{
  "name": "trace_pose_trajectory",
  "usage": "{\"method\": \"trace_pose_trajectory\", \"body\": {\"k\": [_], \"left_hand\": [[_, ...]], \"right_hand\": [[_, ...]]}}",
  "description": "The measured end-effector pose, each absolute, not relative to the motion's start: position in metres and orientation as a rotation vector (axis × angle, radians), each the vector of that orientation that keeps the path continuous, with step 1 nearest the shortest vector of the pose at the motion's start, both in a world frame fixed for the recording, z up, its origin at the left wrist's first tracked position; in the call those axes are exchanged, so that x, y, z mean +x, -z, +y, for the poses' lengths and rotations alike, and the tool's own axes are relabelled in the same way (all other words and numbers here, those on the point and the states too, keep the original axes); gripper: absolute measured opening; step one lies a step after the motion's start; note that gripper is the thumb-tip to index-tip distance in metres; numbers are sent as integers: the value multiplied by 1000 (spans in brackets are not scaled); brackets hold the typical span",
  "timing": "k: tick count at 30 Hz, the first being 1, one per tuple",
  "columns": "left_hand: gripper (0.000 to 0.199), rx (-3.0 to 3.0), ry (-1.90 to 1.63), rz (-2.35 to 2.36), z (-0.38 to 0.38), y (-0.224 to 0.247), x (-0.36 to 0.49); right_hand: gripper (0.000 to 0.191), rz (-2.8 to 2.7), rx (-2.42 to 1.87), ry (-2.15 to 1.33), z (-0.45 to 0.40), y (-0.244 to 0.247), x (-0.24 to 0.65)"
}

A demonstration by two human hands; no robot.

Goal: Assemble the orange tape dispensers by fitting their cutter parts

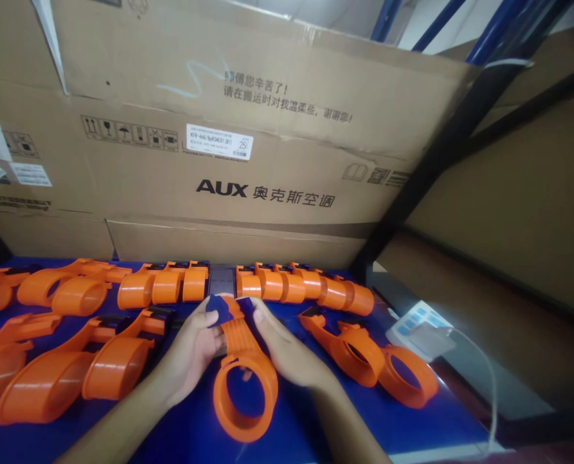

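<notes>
Between my two hands is an orange plastic ring part [241, 338], its round loop facing me and its ribbed neck pointing away. My left hand [194, 354] is closed on its left side, with the thumb over a dark blue piece [219, 310] at the far end. From the right, my right hand [279, 345] grips the same end, fingers beside another bit of dark blue. Part of the left fingers is hidden behind the neck. Just beyond the hands lies a dark grey flat block [221, 281].
Similar orange ring parts stand in a back row [294, 287], at the left [45, 386] and at the right [407, 377] on the blue tabletop [185, 432]. A white-and-blue box with a cable [422, 328] sits at right. Behind rises a large cardboard sheet [146, 187], beside a dark frame post [426, 174].
</notes>
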State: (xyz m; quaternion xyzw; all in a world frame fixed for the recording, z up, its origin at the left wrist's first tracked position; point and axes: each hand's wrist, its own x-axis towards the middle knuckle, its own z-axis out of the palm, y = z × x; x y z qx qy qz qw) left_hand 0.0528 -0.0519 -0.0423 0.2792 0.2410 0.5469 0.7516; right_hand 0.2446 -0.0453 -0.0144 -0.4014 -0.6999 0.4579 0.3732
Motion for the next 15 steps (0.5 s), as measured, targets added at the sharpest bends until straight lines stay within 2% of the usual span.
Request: {"method": "trace_pose_trajectory", "body": {"k": [7, 15], "left_hand": [[28, 657, -1354, 625, -45, 48, 53], [43, 785, -1469, 739, -47, 47, 55]], "right_hand": [[33, -1683, -975, -1024, -30, 23, 243], [29, -1630, -953, -862, -29, 24, 246]]}}
